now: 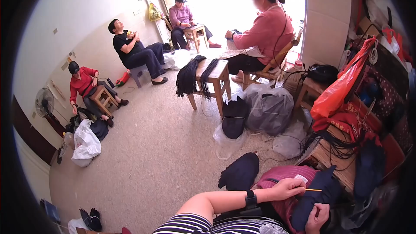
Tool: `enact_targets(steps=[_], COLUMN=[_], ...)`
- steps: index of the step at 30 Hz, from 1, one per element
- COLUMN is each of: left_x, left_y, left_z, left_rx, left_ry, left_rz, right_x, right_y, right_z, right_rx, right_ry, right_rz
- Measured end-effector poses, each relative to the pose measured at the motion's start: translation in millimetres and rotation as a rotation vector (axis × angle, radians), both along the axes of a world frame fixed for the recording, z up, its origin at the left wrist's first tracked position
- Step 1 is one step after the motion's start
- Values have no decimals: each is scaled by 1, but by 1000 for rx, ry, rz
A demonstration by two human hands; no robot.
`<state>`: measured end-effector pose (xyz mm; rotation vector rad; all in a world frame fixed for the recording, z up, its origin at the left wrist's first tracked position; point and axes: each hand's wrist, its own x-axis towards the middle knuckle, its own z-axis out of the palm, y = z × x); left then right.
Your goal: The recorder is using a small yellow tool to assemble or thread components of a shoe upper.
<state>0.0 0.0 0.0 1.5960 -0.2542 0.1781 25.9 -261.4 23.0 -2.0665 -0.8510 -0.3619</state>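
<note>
My left hand, with a black watch on its wrist, is closed around a thin yellow stick whose far end points right. Beneath the stick, a dark navy cloth piece lies over a maroon striped cloth on my lap. My right hand is closed, its curled fingers gripping the navy cloth near its lower right side. The stick's inner end is hidden inside my left hand.
A navy bundle lies on the floor beside my left arm. Ahead stand clear bags of dark cloth and a wooden stool draped with black strands. Cartons and a red bag crowd my right. Several people sit across the room.
</note>
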Motion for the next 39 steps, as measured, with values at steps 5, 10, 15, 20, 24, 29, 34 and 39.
enact_targets(steps=[5,10,15,20,24,29,34,39], left_x=[6,-2,-7,-18,-16,-11,-9,-18], left_y=[0,-3,-10,5,31,46,86,135], left_z=[7,6,10,20,23,18,17,8], left_rx=[17,-25,-22,39,-161,-313,-349,-437], left_ry=[-24,-7,1,60,262,280,220,218], left_rz=[11,21,-18,108,224,247,386,464], right_x=[7,4,-16,-30,-19,-36,-40,-34], right_y=[5,1,-40,-47,-46,-62,-55,-53], right_z=[-1,10,-6,-7,6,12,16,24], right_rx=[18,39,96,266,418,486,449,533], right_ry=[-27,5,173,463,946,1012,965,1028], right_rz=[-3,-28,-292,-489,-318,-345,-353,-244])
